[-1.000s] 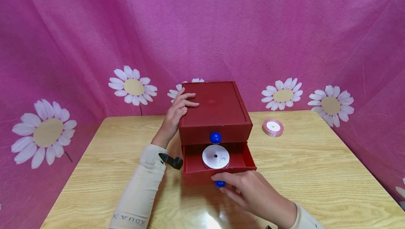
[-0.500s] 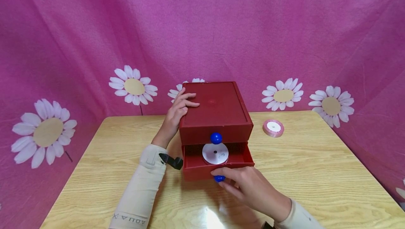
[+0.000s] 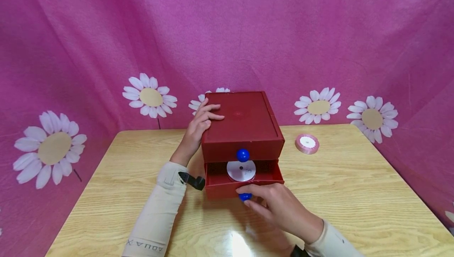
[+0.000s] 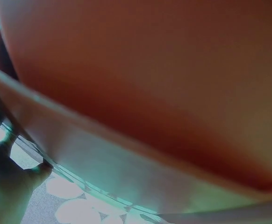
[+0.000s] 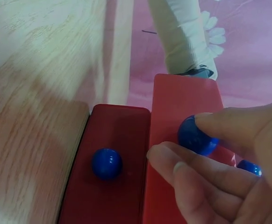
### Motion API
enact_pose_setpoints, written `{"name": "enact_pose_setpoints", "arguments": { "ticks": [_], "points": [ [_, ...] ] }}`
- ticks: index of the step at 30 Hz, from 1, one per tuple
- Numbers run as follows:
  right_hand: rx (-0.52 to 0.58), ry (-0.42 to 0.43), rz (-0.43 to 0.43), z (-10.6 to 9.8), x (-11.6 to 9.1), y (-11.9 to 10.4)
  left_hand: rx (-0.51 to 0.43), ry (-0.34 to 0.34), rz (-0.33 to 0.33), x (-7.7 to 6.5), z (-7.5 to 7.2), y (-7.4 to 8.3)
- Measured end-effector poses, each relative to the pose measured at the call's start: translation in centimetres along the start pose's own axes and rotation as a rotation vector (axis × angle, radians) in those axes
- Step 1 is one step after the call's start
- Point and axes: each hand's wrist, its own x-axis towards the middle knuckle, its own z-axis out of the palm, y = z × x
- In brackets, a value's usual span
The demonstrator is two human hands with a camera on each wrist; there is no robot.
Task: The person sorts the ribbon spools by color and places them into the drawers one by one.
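A red drawer box (image 3: 241,119) with blue knobs stands on the table. My left hand (image 3: 196,129) rests along its top left edge, fingers fairly straight. Below the upper drawer, a lower drawer (image 3: 221,192) is pulled partway out, and a round white-faced spool (image 3: 241,170) lies flat in it. My right hand (image 3: 280,207) grips that drawer's blue knob (image 5: 196,136) between thumb and fingers. In the right wrist view, another drawer front with a blue knob (image 5: 107,164) sits beside the pulled-out one. The left wrist view is mostly filled by a blurred red drawer (image 4: 108,154).
A pink ribbon roll (image 3: 307,144) lies on the wooden table (image 3: 354,194), right of the box. Behind the table hangs a pink cloth (image 3: 227,32) printed with white daisies. Both forearms wear light sleeves (image 3: 152,213).
The lower drawer has slid a little way inward, with my right hand moving along on its knob. The spool has gone back with it, farther under the upper drawer. My left hand stays put.
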Motion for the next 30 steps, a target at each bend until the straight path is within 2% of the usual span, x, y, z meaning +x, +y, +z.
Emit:
{"name": "enact_pose_setpoints", "arguments": {
  "ticks": [3, 11, 21, 30],
  "points": [
    [0.012, 0.017, -0.008, 0.0, 0.1, 0.2, 0.003, -0.004, 0.004, 0.1, -0.1, 0.1],
    [0.053, 0.081, -0.099, 0.8, 0.5, 0.7, 0.008, -0.018, -0.018, -0.1, -0.2, 0.2],
    [0.046, 0.093, -0.017, 0.9, 1.3, 1.4, -0.039, -0.087, -0.052, 0.2, -0.6, 0.2],
    [0.04, 0.107, 0.013, 0.9, 2.1, 1.9, -0.06, -0.085, -0.081, 0.1, -0.5, 0.1]
  ]
}}
